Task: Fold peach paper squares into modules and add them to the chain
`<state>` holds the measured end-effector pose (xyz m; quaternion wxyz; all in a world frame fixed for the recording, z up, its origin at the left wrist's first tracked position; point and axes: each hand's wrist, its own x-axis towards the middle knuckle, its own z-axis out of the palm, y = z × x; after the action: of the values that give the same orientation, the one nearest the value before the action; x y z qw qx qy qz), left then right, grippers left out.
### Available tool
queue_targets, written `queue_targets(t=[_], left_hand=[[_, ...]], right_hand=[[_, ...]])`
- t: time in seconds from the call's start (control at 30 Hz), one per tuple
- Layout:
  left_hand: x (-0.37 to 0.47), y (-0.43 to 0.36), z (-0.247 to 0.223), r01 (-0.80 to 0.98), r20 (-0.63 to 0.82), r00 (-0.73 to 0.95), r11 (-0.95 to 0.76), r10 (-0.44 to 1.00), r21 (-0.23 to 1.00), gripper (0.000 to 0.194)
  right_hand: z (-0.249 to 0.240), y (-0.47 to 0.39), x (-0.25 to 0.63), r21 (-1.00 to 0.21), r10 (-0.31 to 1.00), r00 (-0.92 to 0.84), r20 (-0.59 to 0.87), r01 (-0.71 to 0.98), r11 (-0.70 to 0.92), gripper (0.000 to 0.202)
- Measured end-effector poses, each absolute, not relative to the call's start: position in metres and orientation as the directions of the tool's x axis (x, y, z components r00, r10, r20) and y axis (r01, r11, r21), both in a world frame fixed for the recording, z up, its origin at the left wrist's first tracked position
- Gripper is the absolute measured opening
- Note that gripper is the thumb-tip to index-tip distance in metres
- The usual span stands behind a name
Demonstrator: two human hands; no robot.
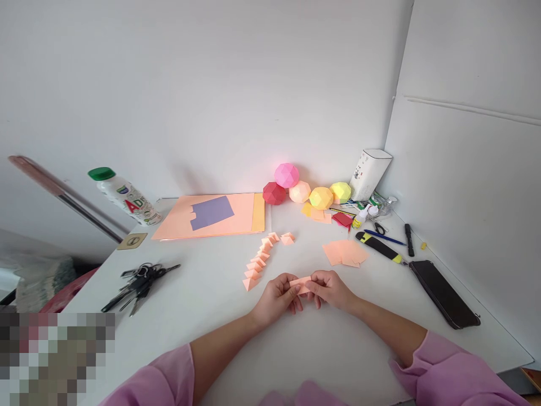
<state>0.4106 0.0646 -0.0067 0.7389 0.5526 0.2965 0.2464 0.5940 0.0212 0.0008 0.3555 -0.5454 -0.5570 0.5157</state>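
A small folded piece of peach paper (301, 285) is pinched between my two hands above the front of the table. My left hand (279, 296) grips its left end between thumb and fingers. On its right end, my right hand (332, 290) has thumb and forefinger closed. Beyond my left hand runs a slanting row of folded peach paper units (257, 262), with a few more folded units (288, 239) beside its far end. Flat peach paper squares (344, 252) lie in a loose pile past my right hand.
Faceted paper balls, one of them pink (286, 175), stand along the wall. Coloured sheets (220, 221) lie at back left, near a bottle (127, 197) and keys (141, 282). A utility knife (380, 248), a pen (384, 237) and a dark pouch (443, 293) are at right.
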Motion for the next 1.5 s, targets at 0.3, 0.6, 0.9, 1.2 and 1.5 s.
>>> queue_targets(t=[0.3,0.6,0.9,1.2,1.5], left_hand=[[0.409,0.064,-0.006,-0.021,-0.173,0.701,0.262,0.692,0.965,0.029],[0.410,0.065,-0.005,-0.038,-0.165,0.697,0.265,0.698,0.963,0.032],[0.410,0.065,-0.002,-0.012,-0.168,0.685,0.242,0.709,0.970,0.033],[0.412,0.067,0.006,0.166,-0.258,0.716,0.201,0.648,0.966,0.031],[0.409,0.065,0.002,0.178,-0.211,0.738,0.118,0.641,0.977,0.020]], right_hand=[[0.003,0.020,0.594,-0.965,0.977,-0.153,-0.152,0.236,-0.113,0.036],[-0.001,0.020,0.595,-0.975,0.983,-0.142,-0.114,0.208,-0.083,0.035],[-0.002,0.019,0.595,-0.975,0.987,-0.132,-0.094,0.213,-0.065,0.033],[-0.003,0.018,0.595,-0.980,0.987,-0.154,-0.056,0.197,-0.025,0.032],[-0.007,0.017,0.594,-0.980,0.986,-0.158,-0.047,0.197,-0.016,0.032]])
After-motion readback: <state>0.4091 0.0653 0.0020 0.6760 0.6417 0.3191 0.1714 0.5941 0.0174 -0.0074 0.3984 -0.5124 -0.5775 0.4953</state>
